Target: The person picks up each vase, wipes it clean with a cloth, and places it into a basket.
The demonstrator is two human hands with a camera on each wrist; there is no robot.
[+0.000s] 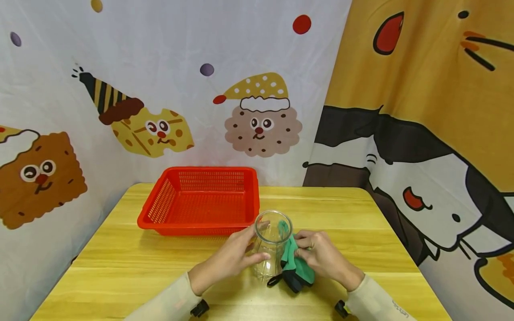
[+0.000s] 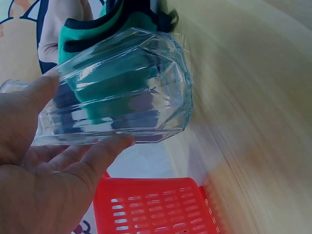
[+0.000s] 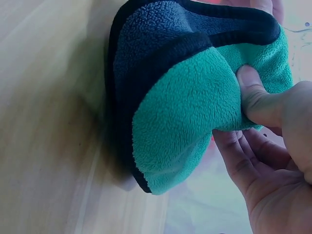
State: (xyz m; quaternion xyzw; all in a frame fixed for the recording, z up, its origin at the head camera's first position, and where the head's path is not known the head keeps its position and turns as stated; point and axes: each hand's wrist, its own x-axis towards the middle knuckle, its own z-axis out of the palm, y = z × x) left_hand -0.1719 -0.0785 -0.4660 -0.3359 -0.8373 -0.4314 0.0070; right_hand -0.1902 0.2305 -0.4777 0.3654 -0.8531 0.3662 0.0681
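Observation:
A clear glass vase point(image 1: 268, 263) with a round rim and faceted sides stands upright in front of me, close over the table. My left hand point(image 1: 233, 253) holds it from the left, thumb on the near side and fingers round the far side. In the left wrist view its faceted base point(image 2: 170, 87) shows beyond the fingers. On the vase's right is a green and dark grey cloth point(image 1: 302, 270) with black edging. My right hand point(image 1: 324, 256) pinches the folded cloth between thumb and fingers. Part of the green cloth overlaps the vase's rim in the head view.
A red plastic basket point(image 1: 201, 231) with slotted walls sits on the wooden table point(image 1: 349, 214), behind and left of the vase. A printed cartoon curtain point(image 1: 168, 53) hangs behind the table and along its sides.

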